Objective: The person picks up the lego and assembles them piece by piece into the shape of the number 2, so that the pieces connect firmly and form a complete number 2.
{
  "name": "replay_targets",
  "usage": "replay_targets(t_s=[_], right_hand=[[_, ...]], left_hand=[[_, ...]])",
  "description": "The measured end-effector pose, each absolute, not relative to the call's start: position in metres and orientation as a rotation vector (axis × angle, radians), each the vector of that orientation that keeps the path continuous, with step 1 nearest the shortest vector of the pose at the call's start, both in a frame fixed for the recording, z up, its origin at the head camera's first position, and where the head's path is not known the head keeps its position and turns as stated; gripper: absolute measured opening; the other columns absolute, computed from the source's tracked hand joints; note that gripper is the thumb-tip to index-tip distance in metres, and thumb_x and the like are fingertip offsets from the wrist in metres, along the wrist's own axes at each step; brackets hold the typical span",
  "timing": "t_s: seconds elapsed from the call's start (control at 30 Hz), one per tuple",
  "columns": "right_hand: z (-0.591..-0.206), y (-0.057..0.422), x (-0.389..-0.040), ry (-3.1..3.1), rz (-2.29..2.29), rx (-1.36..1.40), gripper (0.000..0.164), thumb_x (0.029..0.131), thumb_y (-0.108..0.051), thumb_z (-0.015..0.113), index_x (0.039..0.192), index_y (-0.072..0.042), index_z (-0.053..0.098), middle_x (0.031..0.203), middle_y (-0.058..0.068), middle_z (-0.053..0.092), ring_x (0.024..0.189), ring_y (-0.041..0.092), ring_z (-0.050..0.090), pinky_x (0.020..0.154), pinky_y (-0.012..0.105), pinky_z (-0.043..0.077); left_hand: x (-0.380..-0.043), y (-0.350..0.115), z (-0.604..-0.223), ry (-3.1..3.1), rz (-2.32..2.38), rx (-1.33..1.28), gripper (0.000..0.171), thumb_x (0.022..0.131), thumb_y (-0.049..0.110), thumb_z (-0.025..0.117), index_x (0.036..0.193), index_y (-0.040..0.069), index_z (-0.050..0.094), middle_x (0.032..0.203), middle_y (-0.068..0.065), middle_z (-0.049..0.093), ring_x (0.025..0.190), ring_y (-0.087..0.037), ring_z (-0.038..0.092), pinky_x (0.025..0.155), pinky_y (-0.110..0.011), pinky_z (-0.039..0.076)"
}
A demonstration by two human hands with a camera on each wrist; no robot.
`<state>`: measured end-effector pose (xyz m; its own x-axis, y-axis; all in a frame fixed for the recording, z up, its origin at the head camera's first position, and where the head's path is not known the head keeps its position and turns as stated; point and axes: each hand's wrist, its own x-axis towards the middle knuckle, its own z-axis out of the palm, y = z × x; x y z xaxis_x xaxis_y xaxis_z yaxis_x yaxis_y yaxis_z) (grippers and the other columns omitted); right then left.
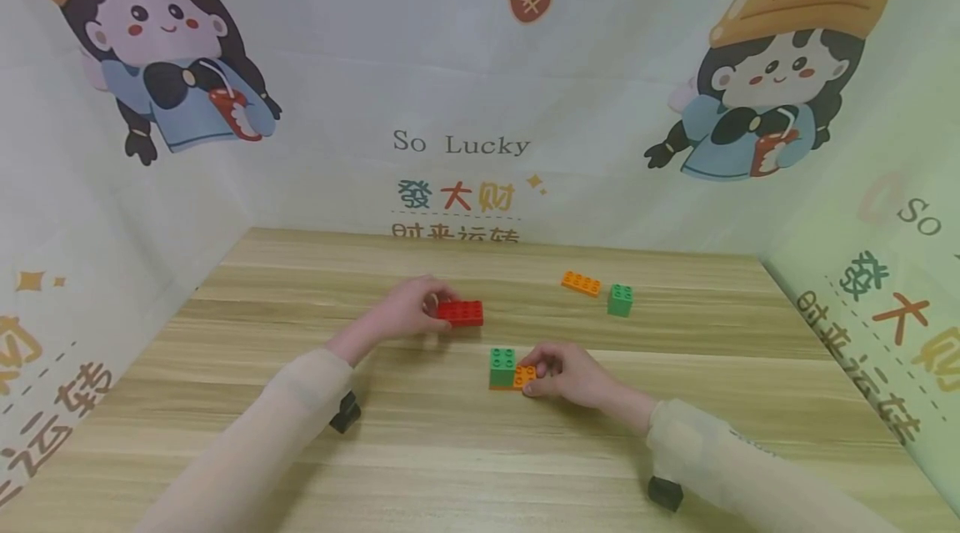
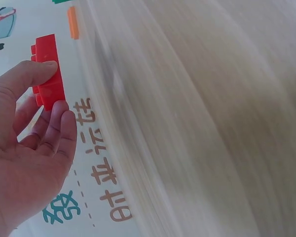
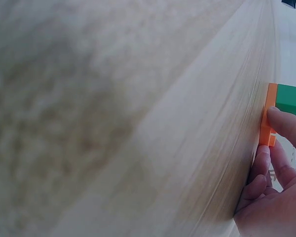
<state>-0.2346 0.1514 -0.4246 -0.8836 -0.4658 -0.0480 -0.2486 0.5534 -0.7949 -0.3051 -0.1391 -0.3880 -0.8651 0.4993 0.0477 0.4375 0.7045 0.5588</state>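
Observation:
My left hand (image 1: 412, 308) holds a red building brick (image 1: 461, 314) by its left end, studs up. In the left wrist view, thumb and fingers pinch the red brick (image 2: 50, 79); the table surface lies off to one side of it. My right hand (image 1: 567, 374) grips the right end of a flat orange brick (image 1: 525, 375). A green brick (image 1: 502, 367) sits on the left half of that orange brick. In the right wrist view, the thumb presses on the orange brick (image 3: 269, 106) beside the green brick (image 3: 291, 98), and the orange brick's underside is close to the table.
Farther back on the wooden table (image 1: 420, 450) lie another flat orange brick (image 1: 581, 283) and, to its right, a separate green brick (image 1: 620, 300). A printed cloth (image 1: 337, 82) stands behind the table and along both sides. Dark camera pieces hang under both wrists.

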Motion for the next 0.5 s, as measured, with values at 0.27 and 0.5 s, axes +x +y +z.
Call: replay_targets(t_s=[0.27, 0.5], right_hand=[[-0.424, 0.152, -0.234, 2.529, -1.253, -0.604, 0.031, 0.082, -0.014, 0.079, 0.110, -0.003, 0.070, 0.087, 0.005, 0.059, 0.076, 0.014, 0.046, 0.062, 0.018, 0.038], [-0.424, 0.151, -0.234, 2.535, -1.239, -0.596, 0.031, 0.083, -0.015, 0.078, 0.111, -0.005, 0.070, 0.087, 0.004, 0.059, 0.076, 0.013, 0.047, 0.063, 0.019, 0.038]], left_hand=[[-0.299, -0.132, -0.384, 2.806, 0.924, 0.856, 0.043, 0.081, 0.010, 0.077, 0.122, 0.009, 0.065, 0.106, -0.008, 0.065, 0.092, -0.017, 0.063, 0.085, -0.031, 0.057], [-0.294, -0.128, -0.385, 2.765, 0.989, 0.893, 0.044, 0.082, 0.009, 0.077, 0.124, 0.008, 0.065, 0.105, -0.008, 0.064, 0.093, -0.017, 0.063, 0.085, -0.030, 0.058]])
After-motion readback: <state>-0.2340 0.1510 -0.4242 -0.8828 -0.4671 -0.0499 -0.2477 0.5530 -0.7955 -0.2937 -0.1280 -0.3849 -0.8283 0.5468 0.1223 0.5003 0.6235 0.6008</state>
